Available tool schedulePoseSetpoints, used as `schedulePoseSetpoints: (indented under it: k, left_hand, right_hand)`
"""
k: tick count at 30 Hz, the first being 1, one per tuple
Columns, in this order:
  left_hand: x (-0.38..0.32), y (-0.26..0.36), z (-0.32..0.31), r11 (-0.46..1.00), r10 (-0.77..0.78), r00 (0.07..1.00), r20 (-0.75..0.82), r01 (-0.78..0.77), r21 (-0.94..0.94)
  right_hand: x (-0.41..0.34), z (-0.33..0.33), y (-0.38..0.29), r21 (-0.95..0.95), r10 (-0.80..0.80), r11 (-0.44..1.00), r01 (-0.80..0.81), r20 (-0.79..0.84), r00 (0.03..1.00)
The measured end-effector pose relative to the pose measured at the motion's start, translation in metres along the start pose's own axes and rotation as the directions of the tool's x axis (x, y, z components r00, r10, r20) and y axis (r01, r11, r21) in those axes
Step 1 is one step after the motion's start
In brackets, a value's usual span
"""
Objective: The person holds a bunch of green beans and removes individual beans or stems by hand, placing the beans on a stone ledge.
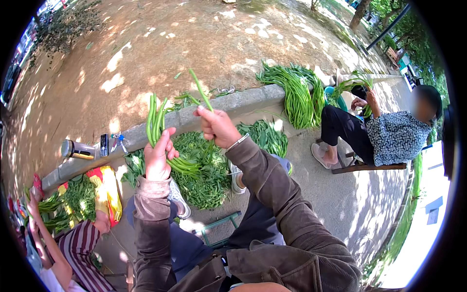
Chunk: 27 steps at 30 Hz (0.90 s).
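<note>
My left hand [158, 155] is closed around a bunch of long green stems [155, 120], whose ends rise above the fist and hang out below it. To its right, my right hand [219, 126] pinches a green stem [199, 85] between thumb and fingers; the stem points up and left. A bracelet circles that wrist. Beneath both hands, a heap of stripped green leaves [204, 186] lies on the pavement between my shoes. Another pile of leafy greens [268, 138] rests beside my right foot.
A stone curb [233, 100] bears a flask [78, 149], a mobile phone [104, 145], keys [119, 141] and a large bundle of long stems [295, 95]. One person [394, 135] sits at right holding greens; another [62, 252] handles greens at left, near a red and yellow bag [111, 193].
</note>
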<state>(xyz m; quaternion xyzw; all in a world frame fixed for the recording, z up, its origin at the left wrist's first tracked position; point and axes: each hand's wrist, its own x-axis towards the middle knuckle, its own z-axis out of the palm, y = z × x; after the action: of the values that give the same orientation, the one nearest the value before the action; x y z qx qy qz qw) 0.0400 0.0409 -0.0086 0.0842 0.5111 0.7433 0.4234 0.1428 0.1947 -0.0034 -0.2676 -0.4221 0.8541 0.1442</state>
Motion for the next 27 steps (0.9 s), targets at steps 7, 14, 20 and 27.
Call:
schedulePoseSetpoints:
  k: [7, 14, 20, 27]
  left_hand:
    - [-0.002, -0.02, 0.021, 0.981, 0.118, 0.993, 0.027, -0.121, 0.151]
    - [-0.009, -0.011, 0.022, 0.954, 0.173, 0.983, 0.068, -0.185, 0.237]
    - [-0.002, -0.007, 0.024, 0.986, 0.119, 0.99, 0.075, -0.127, 0.106]
    - [0.0, -0.012, 0.027, 0.908, 0.262, 0.964, 0.042, -0.261, 0.326]
  right_hand:
    - [-0.01, 0.038, 0.033, 0.02, -0.098, 0.995, 0.098, -0.024, 0.995]
    - [-0.004, 0.036, 0.047, 0.051, -0.126, 0.991, 0.127, -0.022, 0.992]
    - [-0.019, 0.046, 0.018, -0.015, -0.166, 0.986, 0.166, 0.006, 0.986]
    - [-0.015, 0.04, 0.015, -0.113, -0.218, 0.969, 0.22, 0.036, 0.975]
